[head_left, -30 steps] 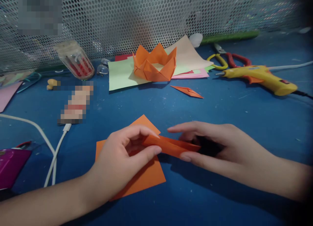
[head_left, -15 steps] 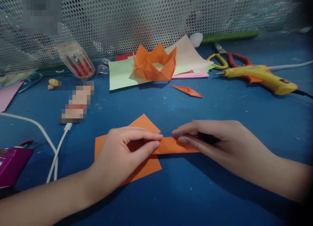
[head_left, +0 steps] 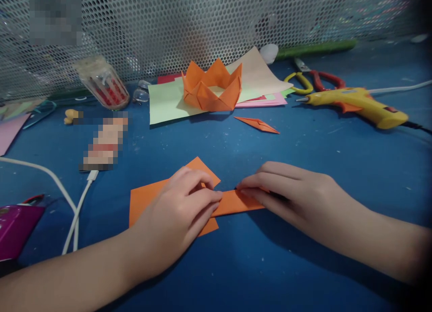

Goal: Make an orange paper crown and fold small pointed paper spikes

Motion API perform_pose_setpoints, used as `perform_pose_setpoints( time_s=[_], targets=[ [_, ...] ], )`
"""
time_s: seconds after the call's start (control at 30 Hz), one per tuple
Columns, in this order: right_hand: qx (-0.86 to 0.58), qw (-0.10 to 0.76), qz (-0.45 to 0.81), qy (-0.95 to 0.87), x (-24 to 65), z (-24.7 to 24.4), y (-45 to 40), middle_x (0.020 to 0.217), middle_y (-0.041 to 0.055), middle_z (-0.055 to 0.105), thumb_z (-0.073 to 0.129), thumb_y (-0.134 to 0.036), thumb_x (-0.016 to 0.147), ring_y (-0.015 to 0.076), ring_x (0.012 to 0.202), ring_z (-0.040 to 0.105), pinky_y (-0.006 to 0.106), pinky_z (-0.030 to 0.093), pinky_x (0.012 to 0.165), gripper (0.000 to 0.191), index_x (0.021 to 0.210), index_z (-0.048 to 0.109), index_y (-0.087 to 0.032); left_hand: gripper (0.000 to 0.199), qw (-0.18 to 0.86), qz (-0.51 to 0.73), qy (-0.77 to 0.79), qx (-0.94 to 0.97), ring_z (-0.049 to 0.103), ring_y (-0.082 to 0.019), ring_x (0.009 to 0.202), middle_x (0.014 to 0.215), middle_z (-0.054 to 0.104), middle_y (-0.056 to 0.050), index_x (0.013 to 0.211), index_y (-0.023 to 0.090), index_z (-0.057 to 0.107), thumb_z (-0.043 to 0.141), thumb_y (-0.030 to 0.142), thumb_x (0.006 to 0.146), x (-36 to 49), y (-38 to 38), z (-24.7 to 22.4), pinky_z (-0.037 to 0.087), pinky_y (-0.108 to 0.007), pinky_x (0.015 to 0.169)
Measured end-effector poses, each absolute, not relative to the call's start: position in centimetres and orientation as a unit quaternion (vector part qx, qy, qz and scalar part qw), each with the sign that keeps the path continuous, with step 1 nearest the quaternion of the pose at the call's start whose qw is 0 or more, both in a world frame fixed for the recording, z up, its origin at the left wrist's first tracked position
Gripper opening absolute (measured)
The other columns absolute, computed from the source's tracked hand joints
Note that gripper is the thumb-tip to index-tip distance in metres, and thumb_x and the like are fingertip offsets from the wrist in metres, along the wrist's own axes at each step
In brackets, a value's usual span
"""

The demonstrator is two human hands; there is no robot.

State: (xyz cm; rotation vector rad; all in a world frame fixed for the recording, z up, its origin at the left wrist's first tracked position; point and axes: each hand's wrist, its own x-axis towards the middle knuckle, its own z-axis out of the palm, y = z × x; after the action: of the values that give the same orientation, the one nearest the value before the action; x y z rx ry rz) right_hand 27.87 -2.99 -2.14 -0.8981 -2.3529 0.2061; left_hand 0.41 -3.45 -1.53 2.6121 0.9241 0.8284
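Observation:
A folded strip of orange paper (head_left: pixel 234 202) lies across the blue table between my hands. My left hand (head_left: pixel 184 208) has its fingers bent and closed on the strip's left part. At the strip's right end, my right hand (head_left: pixel 293 190) pinches it between thumb and fingers, which cover that end. Under my left hand are flat orange paper sheets (head_left: pixel 146 201), partly hidden by it. Farther back stands a folded orange paper ring with pointed tips (head_left: pixel 212 96). A small folded orange paper piece (head_left: pixel 257 124) lies in front of it.
Coloured paper sheets (head_left: pixel 164 102) lie beneath the ring. A yellow glue gun (head_left: pixel 361 105) and red-handled scissors (head_left: pixel 327 80) are at the right. To the left are a glass jar (head_left: pixel 104 84), a blurred-out phone-like object (head_left: pixel 106 143) on a white cable (head_left: pixel 77 213), and a purple packet (head_left: pixel 20 228).
My left fingers have curled down onto the strip, with the hand slightly lower. My right fingers have closed onto the strip's right end. The strip tilts a little more.

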Motion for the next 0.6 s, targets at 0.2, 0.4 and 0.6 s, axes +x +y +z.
perform_pose_setpoints(
  time_s=[0.2,0.4,0.6],
  targets=[
    [-0.35,0.297,0.087,-0.884,28.0,-2.2,-3.2,0.09,0.0042,0.079,0.049,-0.018,0.121,0.0169,0.075,0.079,0.026,0.064,0.067,0.032,0.11,0.079,-0.021,0.042,0.028,0.26,0.229,0.938,0.077,-0.02,0.09,0.101,0.084,-0.008,0.109,0.013,0.082,0.043,0.01,0.124,0.4,-3.2,-1.0,0.065,-0.03,0.09],
    [-0.358,0.3,0.097,-0.879,27.7,-2.6,-2.8,0.089,0.0033,0.079,0.051,-0.021,0.122,0.0167,0.074,0.079,0.025,0.062,0.067,0.028,0.109,0.077,-0.023,0.041,-0.145,0.192,0.178,0.954,0.083,-0.023,0.091,0.101,0.09,-0.01,0.114,0.012,0.088,0.048,0.004,0.119,0.4,-4.2,0.2,0.063,-0.03,0.092],
    [-0.374,0.29,0.111,-0.874,28.0,-2.7,-2.5,0.09,0.004,0.08,0.05,-0.027,0.124,0.0174,0.074,0.08,0.026,0.063,0.067,0.032,0.109,0.078,-0.023,0.038,-0.188,0.14,0.142,0.962,0.088,-0.024,0.092,0.105,0.093,-0.011,0.113,0.009,0.089,0.053,-0.001,0.113,0.6,-4.4,1.1,0.07,-0.032,0.087]
  ],
)
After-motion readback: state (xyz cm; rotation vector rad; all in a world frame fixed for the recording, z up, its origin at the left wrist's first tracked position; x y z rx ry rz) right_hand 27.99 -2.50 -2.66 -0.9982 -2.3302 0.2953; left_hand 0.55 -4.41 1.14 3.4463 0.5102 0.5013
